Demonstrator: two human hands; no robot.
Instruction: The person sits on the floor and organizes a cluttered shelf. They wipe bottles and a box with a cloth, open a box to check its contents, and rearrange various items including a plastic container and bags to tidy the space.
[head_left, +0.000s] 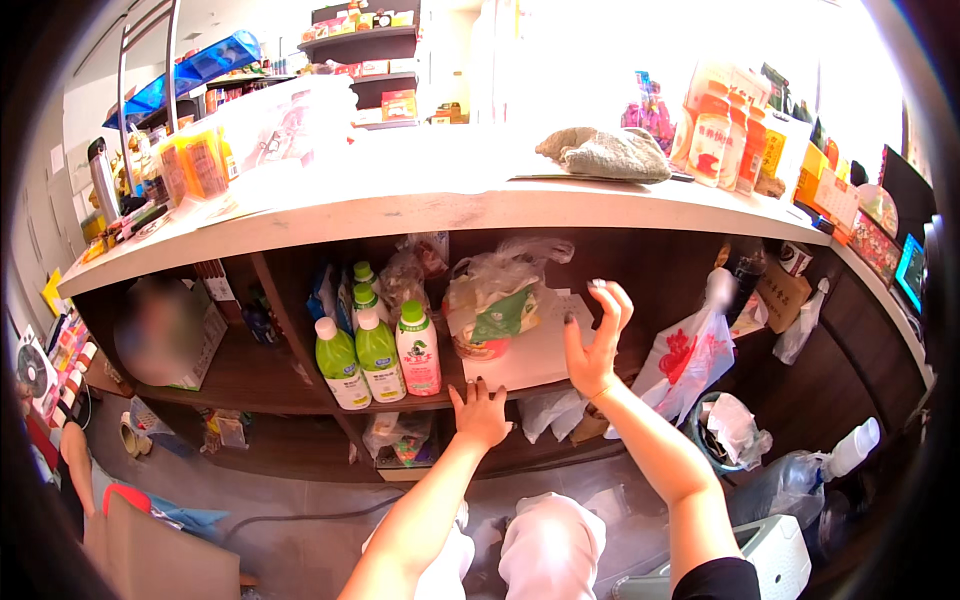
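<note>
My left hand (484, 414) has its fingertips at the front edge of a dark wooden shelf (285, 394), fingers apart. Raised before the same shelf, my right hand (602, 349) has curved, parted fingers and nothing in it; a ring shows on one finger. Between and behind the hands lies a pale sheet of paper or card (551, 352). On its left part stands a round tub (480, 348), mostly covered by a crumpled clear plastic bag (487, 285) and a green packet (504, 313). Left of these stand a pink-and-white bottle (421, 360) and several green-and-white bottles (381, 367).
Overhead, a white counter (450, 206) juts out, bearing a folded cloth (607, 154) and bottles (709, 142). At right are a hanging white plastic bag (686, 356), a filled waste bin (731, 431) and a large water bottle (787, 484). A cable (315, 516) crosses the floor; another person's arm (77, 465) is at left.
</note>
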